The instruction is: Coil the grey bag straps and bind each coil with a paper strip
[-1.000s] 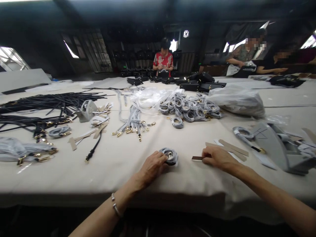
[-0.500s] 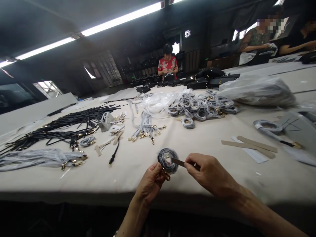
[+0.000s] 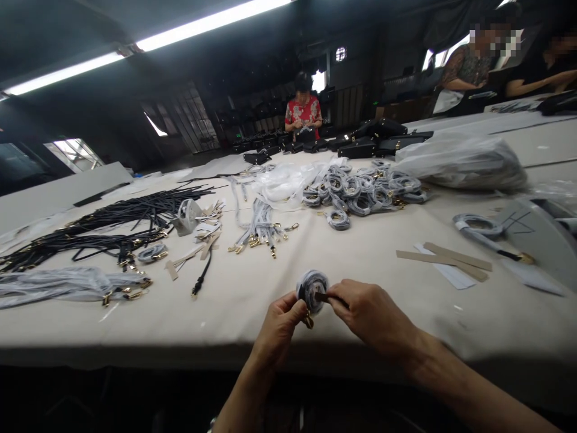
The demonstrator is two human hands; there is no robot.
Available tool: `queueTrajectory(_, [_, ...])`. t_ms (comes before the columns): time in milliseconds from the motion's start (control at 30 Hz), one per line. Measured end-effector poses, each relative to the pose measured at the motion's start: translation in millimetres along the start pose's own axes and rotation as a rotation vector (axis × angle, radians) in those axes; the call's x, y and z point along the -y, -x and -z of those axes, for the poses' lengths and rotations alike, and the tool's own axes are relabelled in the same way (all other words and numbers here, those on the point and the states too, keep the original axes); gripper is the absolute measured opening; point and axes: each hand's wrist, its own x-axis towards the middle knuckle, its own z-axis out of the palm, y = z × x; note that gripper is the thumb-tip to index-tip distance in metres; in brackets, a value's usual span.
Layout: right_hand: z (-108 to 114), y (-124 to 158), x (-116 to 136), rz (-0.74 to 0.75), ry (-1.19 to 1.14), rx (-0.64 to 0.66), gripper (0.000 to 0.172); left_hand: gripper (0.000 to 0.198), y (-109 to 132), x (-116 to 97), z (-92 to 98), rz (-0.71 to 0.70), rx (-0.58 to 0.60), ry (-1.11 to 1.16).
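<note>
Worktable [image 3: 216,300] has its near edge running across the view just below both hands, the forearms reaching in over it. Pale cover shows as a broad stretch leftward to a short black strap [image 3: 204,275] and forward to a loose ring [image 3: 338,220], which lies just in front of a heap of wrapped coils [image 3: 356,191]. On the right, the cover shows as far as some crossed paper strips [image 3: 444,258], with a grey fixture [image 3: 536,234] further out.

Left hand [image 3: 280,322]: thumb uppermost, fingers curled, gripping the lower left side of the held coil [image 3: 311,285]. That coil is tilted up above the table near its front edge; a gold-coloured hook [image 3: 308,320] hangs at its base, beside the thumb. Right hand [image 3: 369,310]: knuckles up, pinching a dark brown strip [image 3: 321,297] whose tip points leftward into the coil's centre. Contact between tip and coil cannot be determined.
</note>
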Motion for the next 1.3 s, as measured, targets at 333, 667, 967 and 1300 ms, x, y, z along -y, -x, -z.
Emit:
queueTrajectory(333, [-25.9,4.8,-8.3,-0.505,-0.948,0.049,0.028,0.017,-0.9,-14.5,-10.5,-0.068,0.014,-0.271])
queueTrajectory(667, [-52.4,23.5,-10.1,-0.647,-1.337,0.010,0.038,0.015,-6.7,-8.0,-14.4,-0.241,-0.033,-1.004])
queueTrajectory(967, [-79.0,48.6,-29.1,-0.202,-0.791,-0.096,0.042,0.009,-25.4,4.0,-13.9,-0.276,0.042,-1.407])
queueTrajectory(1300, [-47.5,11.4,-43.7,0.526,-0.014,-0.250,0.023,0.009,-22.1,18.2,-12.9,-0.391,0.117,-1.602])
